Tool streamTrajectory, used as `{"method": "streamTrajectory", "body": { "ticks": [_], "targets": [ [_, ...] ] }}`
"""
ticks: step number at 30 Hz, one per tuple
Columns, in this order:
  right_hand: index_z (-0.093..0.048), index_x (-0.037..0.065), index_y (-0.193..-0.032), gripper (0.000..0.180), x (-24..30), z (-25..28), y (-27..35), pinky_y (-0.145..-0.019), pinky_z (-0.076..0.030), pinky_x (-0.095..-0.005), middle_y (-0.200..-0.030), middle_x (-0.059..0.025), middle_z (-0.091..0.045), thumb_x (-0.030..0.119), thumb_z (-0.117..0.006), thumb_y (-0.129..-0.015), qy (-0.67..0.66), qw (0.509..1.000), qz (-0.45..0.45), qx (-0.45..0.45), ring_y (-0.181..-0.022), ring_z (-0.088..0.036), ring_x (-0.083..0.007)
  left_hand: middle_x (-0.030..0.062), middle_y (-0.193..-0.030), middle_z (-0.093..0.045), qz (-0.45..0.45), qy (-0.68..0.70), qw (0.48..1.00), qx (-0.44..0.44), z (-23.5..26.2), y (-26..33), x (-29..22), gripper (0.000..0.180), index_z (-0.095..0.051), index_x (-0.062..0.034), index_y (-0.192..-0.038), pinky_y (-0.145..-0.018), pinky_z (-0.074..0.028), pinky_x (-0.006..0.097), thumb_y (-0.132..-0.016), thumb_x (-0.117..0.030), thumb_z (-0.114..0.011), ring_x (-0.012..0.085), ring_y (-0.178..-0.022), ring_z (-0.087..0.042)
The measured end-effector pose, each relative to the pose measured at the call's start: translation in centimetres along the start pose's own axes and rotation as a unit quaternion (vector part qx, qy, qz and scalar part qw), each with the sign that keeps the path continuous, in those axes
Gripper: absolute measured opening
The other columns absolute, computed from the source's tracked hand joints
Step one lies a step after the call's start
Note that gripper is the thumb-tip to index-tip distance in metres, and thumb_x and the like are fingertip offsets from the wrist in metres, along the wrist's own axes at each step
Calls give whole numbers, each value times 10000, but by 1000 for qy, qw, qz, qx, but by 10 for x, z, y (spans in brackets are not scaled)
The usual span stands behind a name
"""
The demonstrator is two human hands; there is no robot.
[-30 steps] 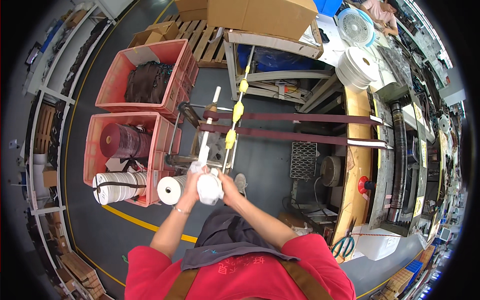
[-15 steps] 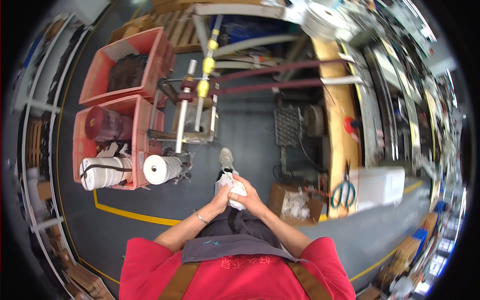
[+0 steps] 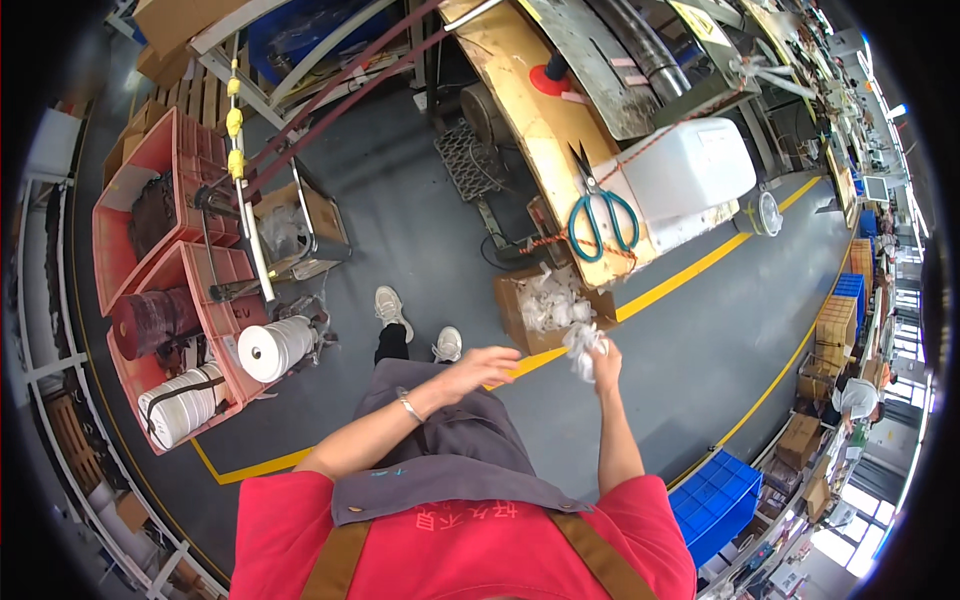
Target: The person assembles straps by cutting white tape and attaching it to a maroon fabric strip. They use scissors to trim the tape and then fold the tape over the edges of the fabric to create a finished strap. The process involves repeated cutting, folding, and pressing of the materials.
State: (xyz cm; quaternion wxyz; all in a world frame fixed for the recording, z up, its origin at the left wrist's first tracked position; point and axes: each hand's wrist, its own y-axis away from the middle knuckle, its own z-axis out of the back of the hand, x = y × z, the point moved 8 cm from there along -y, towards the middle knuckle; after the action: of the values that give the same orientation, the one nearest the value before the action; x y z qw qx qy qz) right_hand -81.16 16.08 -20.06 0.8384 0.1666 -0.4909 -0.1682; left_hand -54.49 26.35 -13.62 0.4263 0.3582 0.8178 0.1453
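Note:
My right hand (image 3: pixel 607 367) grips a crumpled wad of white, partly see-through wrapping (image 3: pixel 580 352); whether it is plastic or paper I cannot tell. The wad hangs by the near right edge of an open cardboard box (image 3: pixel 513 322), which is filled with similar white scraps (image 3: pixel 548 300). To the left, my left hand (image 3: pixel 480 372) is stretched toward the box with its fingers extended, holding nothing. Teal-handled scissors (image 3: pixel 598 215) lie on the wooden bench end above the box, next to a red-and-white cord.
A white plastic container (image 3: pixel 690 170) sits at the bench corner. Red crates (image 3: pixel 215 270) stand at the left, beside a large white spool (image 3: pixel 275 348) on a metal stand. A blue crate (image 3: pixel 712 505) is at the lower right. Yellow lines (image 3: pixel 690 270) cross the grey floor.
I have turned to the right, toward the box. Both hands were together around the white wad; now the left has let go and the right has carried it over to the box.

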Motion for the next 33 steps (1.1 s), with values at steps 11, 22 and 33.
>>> {"method": "streamTrajectory", "body": {
  "ticks": [11,22,33],
  "targets": [
    [-382,135,-1278,611,-73,30,-113,-536,-464,-343,-1040,-116,-550,302,-602,-733,151,986,-6,-68,-813,-540,-224,98,-889,-580,-14,109,908,-404,176,140,62,236,-492,-35,-1015,-635,-485,304,-791,-110,-490,193,-736,-595],
    [-522,12,-1111,414,91,-231,47,-815,-436,-282,-1034,-115,-590,245,-585,-774,228,847,57,477,-939,-559,-179,73,-823,-581,-48,128,879,-457,202,193,79,219,-518,-42,-992,-580,-472,264,-785,-114,-510,150,-677,-574],
    [-603,5,-909,241,573,-349,-35,-711,-467,-305,-846,-154,-621,179,-594,-744,120,818,531,187,-805,-611,-244,86,-849,-595,-128,113,876,-452,268,225,-48,216,-527,-15,-999,-615,-464,240,-807,-113,-508,142,-707,-577]
  ]
}}
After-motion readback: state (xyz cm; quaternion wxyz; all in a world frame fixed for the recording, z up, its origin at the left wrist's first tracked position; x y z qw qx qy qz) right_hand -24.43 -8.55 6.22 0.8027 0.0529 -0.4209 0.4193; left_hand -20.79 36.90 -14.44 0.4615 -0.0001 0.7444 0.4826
